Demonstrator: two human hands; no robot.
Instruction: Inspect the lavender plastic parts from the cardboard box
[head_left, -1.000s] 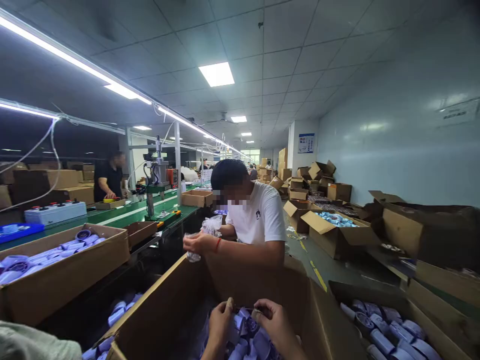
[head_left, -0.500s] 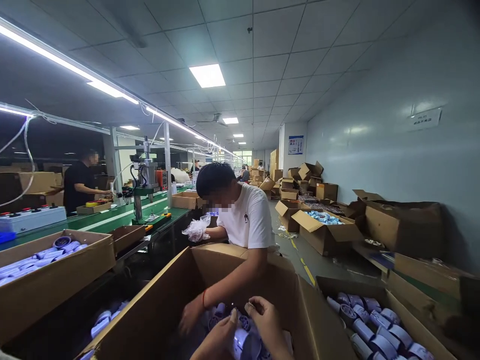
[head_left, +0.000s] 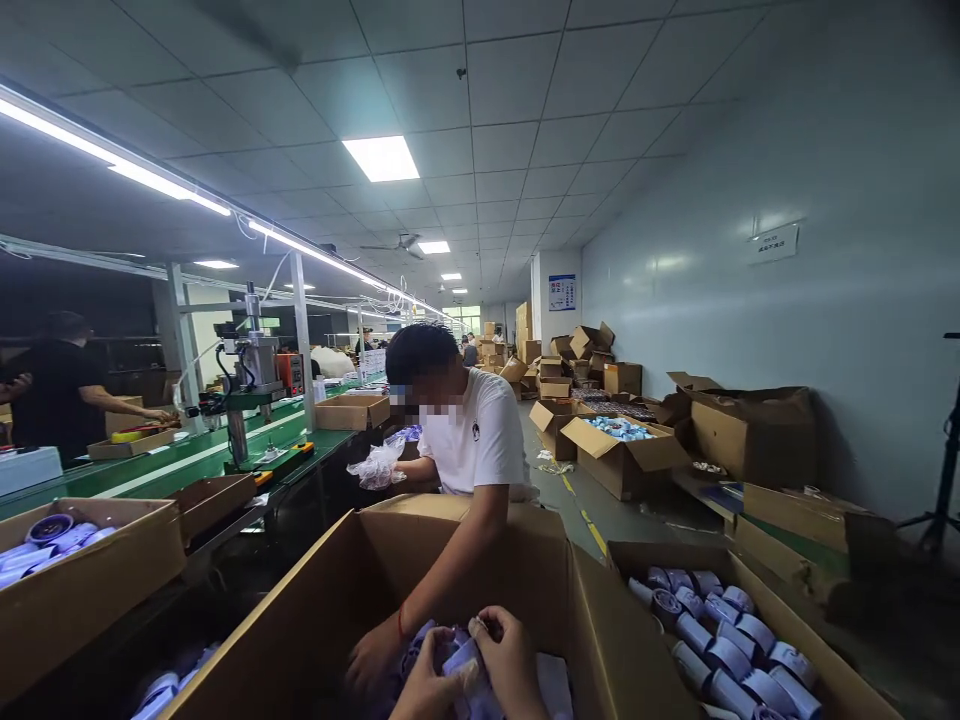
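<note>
Apparently, handling one lavender part (head_left: 459,655)
Left hand (head_left: 433,680) grips it; right hand (head_left: 504,645), grip unclear; next likely calls for steadiness.

A pale lavender part (head_left: 460,657) shows, partly hidden, between left hand (head_left: 433,682) and right hand (head_left: 508,655).

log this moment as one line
left hand: at pale purple plastic cylinder, grip unclear | right hand: close beside | place: large open brown cardboard box | co-worker's hand: inside box
</note>
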